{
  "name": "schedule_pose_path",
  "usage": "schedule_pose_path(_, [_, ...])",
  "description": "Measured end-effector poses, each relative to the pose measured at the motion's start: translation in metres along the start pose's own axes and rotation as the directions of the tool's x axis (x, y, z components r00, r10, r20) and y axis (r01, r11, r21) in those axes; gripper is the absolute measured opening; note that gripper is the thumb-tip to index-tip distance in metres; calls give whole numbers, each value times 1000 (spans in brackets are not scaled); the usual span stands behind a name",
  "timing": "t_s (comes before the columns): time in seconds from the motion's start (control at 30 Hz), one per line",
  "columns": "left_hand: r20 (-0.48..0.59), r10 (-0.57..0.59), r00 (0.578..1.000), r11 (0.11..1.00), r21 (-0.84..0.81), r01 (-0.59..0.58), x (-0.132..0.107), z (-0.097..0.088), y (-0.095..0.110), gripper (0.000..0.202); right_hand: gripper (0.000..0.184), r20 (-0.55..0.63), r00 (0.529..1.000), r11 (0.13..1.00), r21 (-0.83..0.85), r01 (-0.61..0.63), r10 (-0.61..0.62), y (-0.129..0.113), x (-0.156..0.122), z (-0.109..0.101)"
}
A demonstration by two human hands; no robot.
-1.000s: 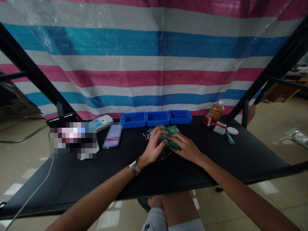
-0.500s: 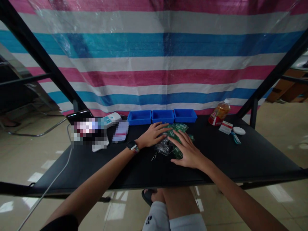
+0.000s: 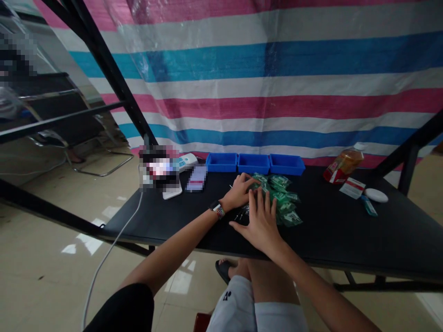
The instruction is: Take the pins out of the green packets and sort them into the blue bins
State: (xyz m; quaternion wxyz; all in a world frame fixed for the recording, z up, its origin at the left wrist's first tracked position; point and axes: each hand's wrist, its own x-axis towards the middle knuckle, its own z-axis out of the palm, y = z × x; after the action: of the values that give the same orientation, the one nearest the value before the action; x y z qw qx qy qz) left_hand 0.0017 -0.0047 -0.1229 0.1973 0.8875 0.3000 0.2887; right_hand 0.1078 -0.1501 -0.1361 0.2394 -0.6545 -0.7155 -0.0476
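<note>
A spread of small green plastic packets lies on the black table, to the right of and beyond my hands. My left hand, with a watch on the wrist, reaches over the pile's left side, its fingers stretched out and touching the packets. Beside it, my right hand rests palm down with fingers spread and thumb out to the left. Between the two hands show a few thin, shiny pieces, mostly covered by the hands; I cannot make out their kind. Neither hand grips anything.
Three blue bins stand in a row behind the packets. At left are a phone, a white power strip and blurred devices. At right stand a drink bottle, a card, a white oval object and a small teal packet.
The view has turned left. My right hand has moved left across the pile, nearer my left hand, covering the clear pieces. More green packets now lie uncovered to its right.
</note>
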Motion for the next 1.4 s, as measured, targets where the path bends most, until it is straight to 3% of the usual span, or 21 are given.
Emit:
schedule_pose_path(0.1, [-75, -92, 993, 992, -93, 85, -6, 1, 1, 28, 111, 5, 1000, 1000, -3, -20, 20, -5, 5, 1])
schedule_pose_path(0.2, [-118, -169, 979, 983, -90, 159, -15, -1, 3, 26, 91, 30, 998, 999, 21, 47, -48, 3, 6, -4])
schedule_pose_path(0.3, [-145, -201, 969, 979, -10, 202, -27, -5, 7, 27, 72, 58, 986, 984, 96, 151, -157, 24, 7, -12])
schedule_pose_path(0.47, [-151, -230, 962, 966, 85, 244, -44, -10, 17, 25, 67, 51, 943, 921, 237, 310, -330, 69, 19, -20])
schedule_pose_path(0.63, [-165, -227, 960, 959, 133, 250, -50, -13, 25, 32, 63, -16, 930, 899, 253, 358, -366, 98, 29, -27])
schedule_pose_path(0.73, [-116, -127, 985, 977, 159, 144, -48, -30, 27, 40, 54, -38, 942, 885, 330, 328, -334, 115, 32, -40])
schedule_pose_path(0.8, [0, 9, 1000, 979, 203, -9, -49, -46, 26, 46, 47, -62, 964, 885, 384, 263, -259, 132, 37, -48])
schedule_pose_path(0.93, [269, 157, 950, 945, 238, -223, -57, -66, 23, 64, 41, -55, 995, 930, 353, 102, -88, 172, 55, -40])
schedule_pose_path(1.03, [360, 189, 914, 919, 262, -293, -65, -57, 27, 75, 48, 35, 997, 939, 340, 58, -74, 188, 67, -19])
schedule_pose_path(1.13, [396, 211, 894, 898, 282, -337, -66, -37, 40, 77, 53, 89, 984, 912, 397, 108, -155, 182, 72, -2])
schedule_pose_path(1.27, [354, 223, 908, 884, 319, -341, -56, -12, 62, 61, 50, 60, 959, 849, 482, 216, -278, 158, 76, 2])
schedule_pose_path(1.4, [273, 300, 914, 871, 313, -379, -41, 2, 77, 67, 38, -7, 928, 797, 509, 325, -374, 141, 87, -3])
